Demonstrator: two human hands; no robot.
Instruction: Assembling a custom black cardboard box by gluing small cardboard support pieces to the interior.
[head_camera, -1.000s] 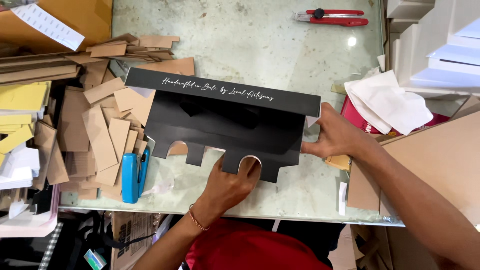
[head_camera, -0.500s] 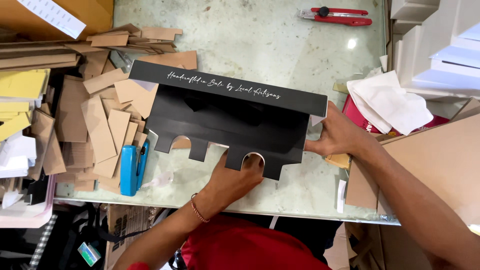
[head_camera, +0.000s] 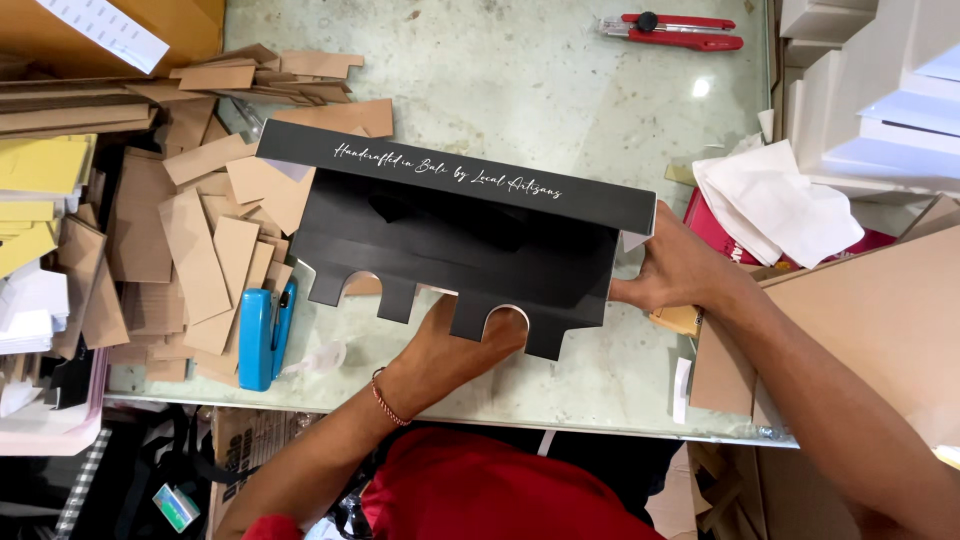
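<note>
Head view looks straight down on a pale stone-look bench (head_camera: 520, 90) where both hands work a black card blank (head_camera: 450, 245), a flat die-cut sheet partly folded, with a long panel bearing white script along its far edge and notched tabs with half-round cutouts along its near edge. Left hand (head_camera: 450, 350) lies under the near tabs, palm and fingers pressed up against the card from below, closed on that edge; a thin bracelet (head_camera: 385, 398) circles its wrist. Right hand (head_camera: 680, 270) grips the card's right end, thumb and fingers pinched on the corner. So the card sits between the two hands, lifted slightly off the bench and tilted toward the person.

Left of the left hand lies a blue stapler (head_camera: 262, 335), and beyond it a loose heap of brown card strips (head_camera: 190, 250) spreading out to the far left. Yellow sheets (head_camera: 40, 170) are stacked at the far left edge. Just beyond the right hand sit crumpled white paper (head_camera: 780, 205) and a red box (head_camera: 715, 225) under it. Far ahead of the right hand, well apart, rests a red cutter (head_camera: 680, 30). White boxes (head_camera: 880, 90) are stacked to the far right.
</note>
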